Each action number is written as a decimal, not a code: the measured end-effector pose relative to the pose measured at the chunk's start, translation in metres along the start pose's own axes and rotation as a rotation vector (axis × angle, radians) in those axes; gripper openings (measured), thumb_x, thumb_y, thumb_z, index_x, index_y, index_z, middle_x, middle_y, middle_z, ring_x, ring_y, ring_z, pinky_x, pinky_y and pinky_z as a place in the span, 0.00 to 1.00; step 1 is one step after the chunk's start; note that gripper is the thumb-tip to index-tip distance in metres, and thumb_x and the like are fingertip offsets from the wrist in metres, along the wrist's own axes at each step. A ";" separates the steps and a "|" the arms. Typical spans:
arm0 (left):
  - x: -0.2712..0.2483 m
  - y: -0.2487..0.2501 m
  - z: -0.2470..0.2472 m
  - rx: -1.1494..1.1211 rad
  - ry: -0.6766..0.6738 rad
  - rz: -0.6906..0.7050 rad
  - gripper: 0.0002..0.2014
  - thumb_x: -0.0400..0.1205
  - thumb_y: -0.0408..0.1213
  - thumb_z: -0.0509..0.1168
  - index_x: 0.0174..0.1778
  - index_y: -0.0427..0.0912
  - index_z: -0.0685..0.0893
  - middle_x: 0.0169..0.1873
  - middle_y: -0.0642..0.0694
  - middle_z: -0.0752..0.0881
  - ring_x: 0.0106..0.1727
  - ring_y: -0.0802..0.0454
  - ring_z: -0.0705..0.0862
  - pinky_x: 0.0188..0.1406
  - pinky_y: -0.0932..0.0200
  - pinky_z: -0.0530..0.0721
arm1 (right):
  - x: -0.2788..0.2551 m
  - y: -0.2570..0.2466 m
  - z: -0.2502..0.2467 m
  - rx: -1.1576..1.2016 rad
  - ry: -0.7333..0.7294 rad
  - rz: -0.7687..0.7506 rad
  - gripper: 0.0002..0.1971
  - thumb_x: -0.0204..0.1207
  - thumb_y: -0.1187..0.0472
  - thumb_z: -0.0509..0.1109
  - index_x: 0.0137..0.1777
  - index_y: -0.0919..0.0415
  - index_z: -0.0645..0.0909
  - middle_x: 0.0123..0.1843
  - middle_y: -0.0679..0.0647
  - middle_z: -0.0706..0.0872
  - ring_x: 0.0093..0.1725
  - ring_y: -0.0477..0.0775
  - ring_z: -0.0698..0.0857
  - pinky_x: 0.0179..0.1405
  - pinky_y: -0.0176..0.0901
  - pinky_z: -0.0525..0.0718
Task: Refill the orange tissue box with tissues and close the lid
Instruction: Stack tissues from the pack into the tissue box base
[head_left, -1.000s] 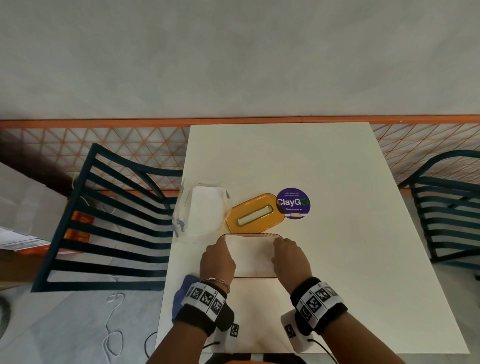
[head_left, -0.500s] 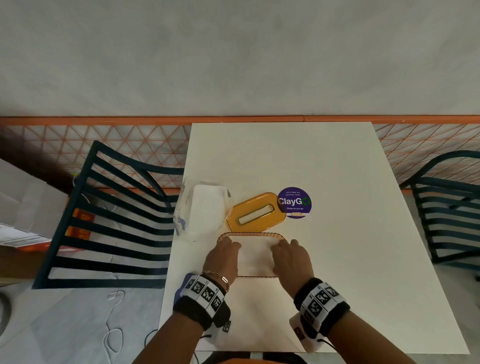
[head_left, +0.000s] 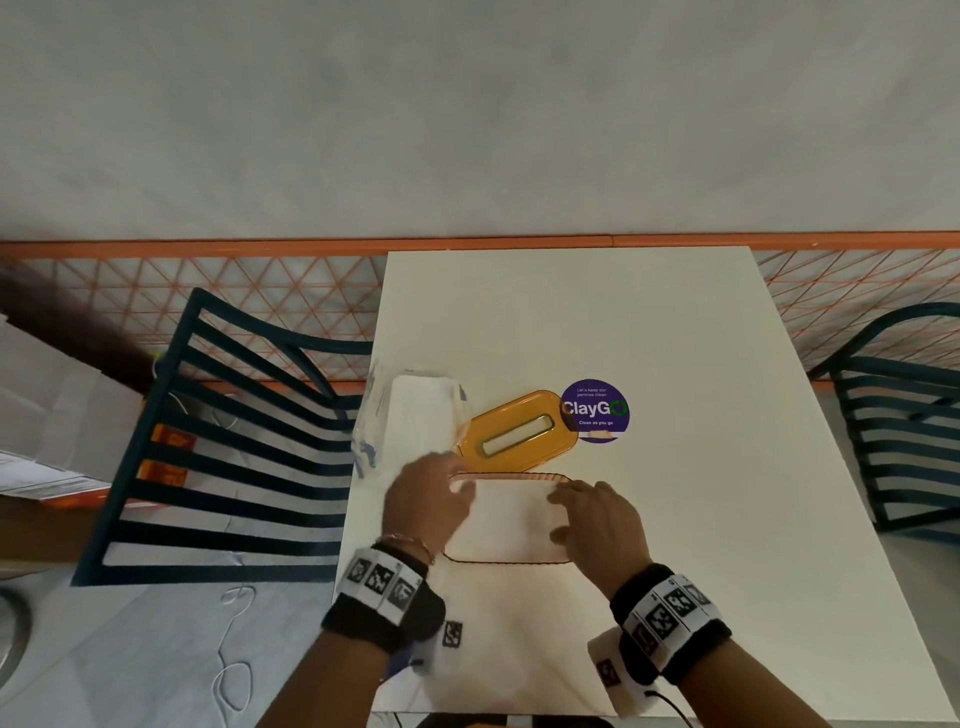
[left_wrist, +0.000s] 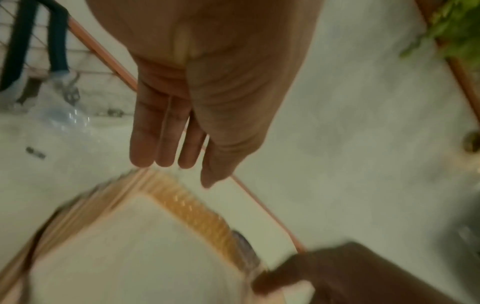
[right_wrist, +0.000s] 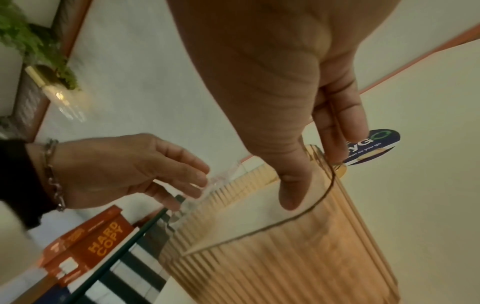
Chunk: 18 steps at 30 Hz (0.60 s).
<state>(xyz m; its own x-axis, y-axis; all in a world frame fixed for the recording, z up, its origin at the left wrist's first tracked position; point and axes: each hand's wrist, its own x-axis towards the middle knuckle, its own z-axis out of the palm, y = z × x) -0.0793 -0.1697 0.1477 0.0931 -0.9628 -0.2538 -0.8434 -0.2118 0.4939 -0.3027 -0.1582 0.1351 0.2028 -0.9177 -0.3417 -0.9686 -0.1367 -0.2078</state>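
Note:
The ribbed orange tissue box (head_left: 509, 562) stands open near the table's front, filled with white tissues (head_left: 511, 519). Its orange slotted lid (head_left: 519, 414) lies flat just behind it. A plastic-wrapped tissue pack (head_left: 415, 415) rests to the lid's left. My left hand (head_left: 452, 491) hovers over the box's far left corner with straight fingers (left_wrist: 161, 144), holding nothing. My right hand (head_left: 563, 514) pinches the box's right end wall (right_wrist: 285, 267), with the thumb (right_wrist: 288, 197) inside on the tissues and the fingers outside the rim.
A purple round ClayGo sticker (head_left: 595, 410) sits on the white table (head_left: 701, 519) right of the lid. Dark slatted chairs stand at the left (head_left: 234, 457) and at the right (head_left: 904, 415). An orange "HARD COPY" box (right_wrist: 98, 242) lies beyond the left chair.
My left hand has lifted off the tissues in the box and drifted left and away toward the tissue pack. My right hand stays at the box's right end.

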 end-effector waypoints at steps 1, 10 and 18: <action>0.011 -0.006 -0.008 -0.028 0.076 -0.048 0.13 0.83 0.45 0.71 0.64 0.51 0.88 0.58 0.54 0.90 0.58 0.54 0.88 0.61 0.53 0.88 | -0.001 0.002 -0.003 0.058 0.032 0.030 0.22 0.78 0.53 0.77 0.71 0.47 0.83 0.69 0.43 0.86 0.58 0.50 0.84 0.53 0.41 0.84; 0.094 -0.063 -0.002 0.104 -0.097 -0.429 0.42 0.77 0.55 0.77 0.83 0.41 0.71 0.78 0.39 0.77 0.79 0.37 0.75 0.77 0.42 0.76 | 0.005 0.029 0.006 0.541 0.068 0.292 0.16 0.75 0.61 0.79 0.62 0.53 0.87 0.51 0.47 0.91 0.46 0.46 0.88 0.46 0.36 0.87; 0.106 -0.066 0.013 0.131 0.001 -0.523 0.47 0.67 0.53 0.85 0.79 0.40 0.72 0.76 0.39 0.78 0.78 0.34 0.75 0.74 0.35 0.80 | 0.008 0.039 0.006 0.688 0.012 0.312 0.12 0.74 0.66 0.80 0.57 0.56 0.89 0.45 0.49 0.92 0.37 0.51 0.91 0.41 0.47 0.93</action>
<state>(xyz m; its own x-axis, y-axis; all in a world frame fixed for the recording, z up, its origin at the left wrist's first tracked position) -0.0207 -0.2551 0.0776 0.5184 -0.7347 -0.4376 -0.7433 -0.6401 0.1942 -0.3381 -0.1689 0.1187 -0.0716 -0.8803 -0.4690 -0.6714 0.3903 -0.6300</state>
